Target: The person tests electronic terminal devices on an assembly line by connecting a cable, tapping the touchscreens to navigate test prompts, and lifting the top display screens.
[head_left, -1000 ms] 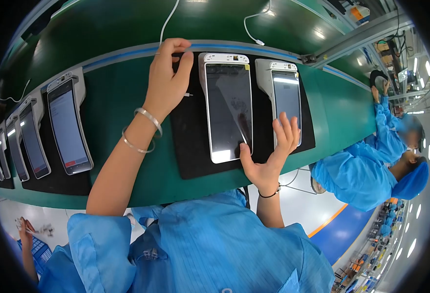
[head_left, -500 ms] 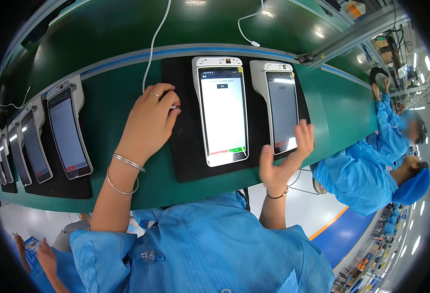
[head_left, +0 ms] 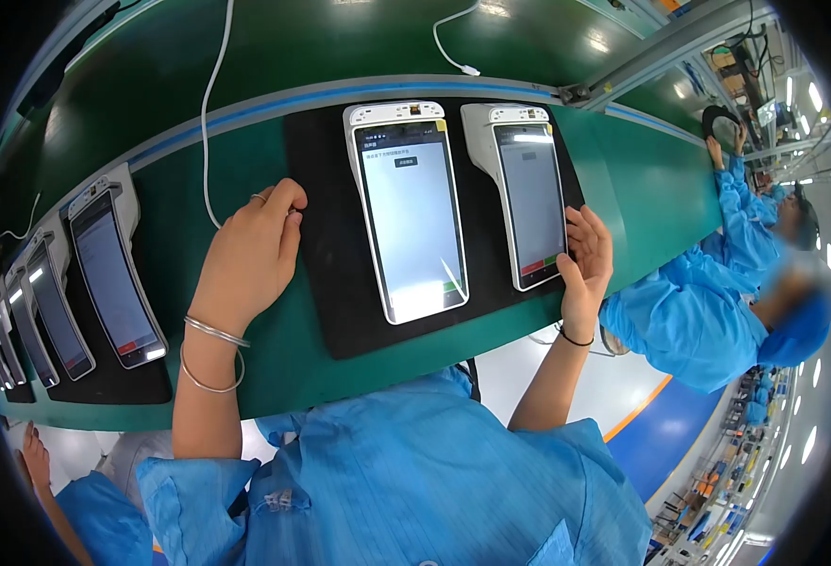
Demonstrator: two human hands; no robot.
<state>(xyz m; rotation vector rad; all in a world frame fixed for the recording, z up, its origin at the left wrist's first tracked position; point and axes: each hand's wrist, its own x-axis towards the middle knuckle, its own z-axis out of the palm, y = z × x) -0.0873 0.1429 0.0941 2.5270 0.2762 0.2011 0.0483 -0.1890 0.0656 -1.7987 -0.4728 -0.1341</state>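
Spread, holding nothing, right hand (head_left: pixel 587 259) is at right device (head_left: pixel 532 203), lengthwise toward bench's (head_left: pixel 646 193) front edge; left hand (head_left: pixel 253 243) (by cable (head_left: pixel 205 151), hold unclear) is farther.

Bright-screen terminal (head_left: pixel 413 226) beside dimmer terminal (head_left: pixel 532 203)

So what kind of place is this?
Most likely an electronics assembly or testing floor: similar handheld terminals lined up along a green workbench, with a blue-clad co-worker nearby.
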